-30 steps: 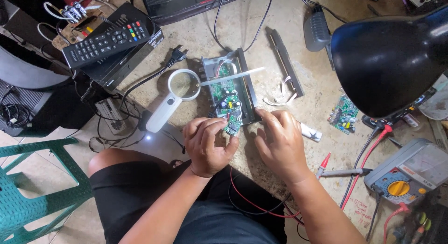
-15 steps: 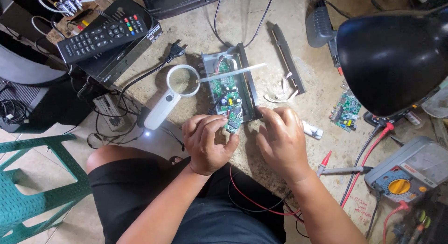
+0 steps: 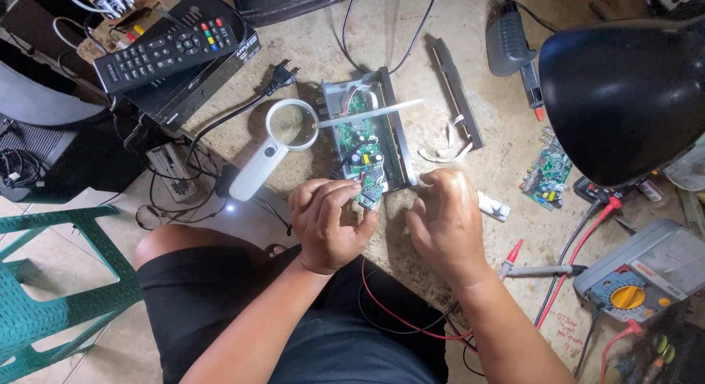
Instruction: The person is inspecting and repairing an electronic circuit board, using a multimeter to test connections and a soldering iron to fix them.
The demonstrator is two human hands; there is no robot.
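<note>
Small green circuit board [image 3: 371, 187] at frame centre, pinched in left hand [image 3: 328, 224] grip; right hand [image 3: 446, 221] curled, contents hidden. Could slip, snagging red wire [image 3: 400, 316].

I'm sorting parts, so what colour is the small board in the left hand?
Green, with small components on it; the board shows best in the head view, held by the left hand.

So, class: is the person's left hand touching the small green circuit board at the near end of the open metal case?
Touching. The head view shows the left hand with its fingertips curled over the small green circuit board, no gap between them.
</note>
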